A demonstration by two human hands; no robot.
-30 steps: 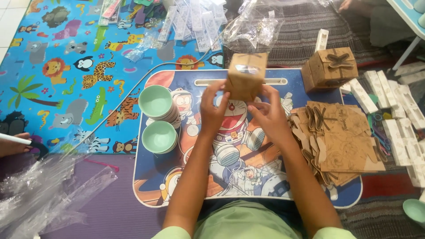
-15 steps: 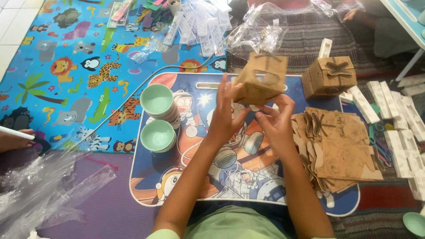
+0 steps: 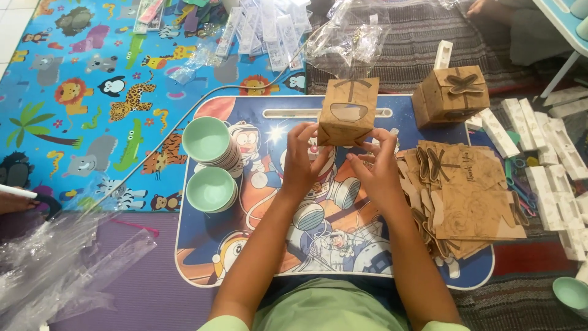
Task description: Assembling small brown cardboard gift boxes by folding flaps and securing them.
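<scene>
— What do we have in hand?

— A small brown cardboard box (image 3: 348, 113) with a window cut in its front and a bow-shaped closure on top. We hold it up above the cartoon-printed lap surface (image 3: 269, 245), near its far edge. Our left hand (image 3: 304, 160) curls its fingers against the box's lower left corner; our right hand (image 3: 375, 164) pinches the bottom right edge, both closed on it.

— And around it?

— Two stacks of mint-green bowls (image 3: 209, 164) sit to the left on the surface. A pile of flat, unfolded brown boxes (image 3: 465, 202) lies to the right. Finished boxes (image 3: 452, 95) stand beyond that, on the striped rug. Clear plastic wrappers (image 3: 58, 270) lie at lower left on the mat.
</scene>
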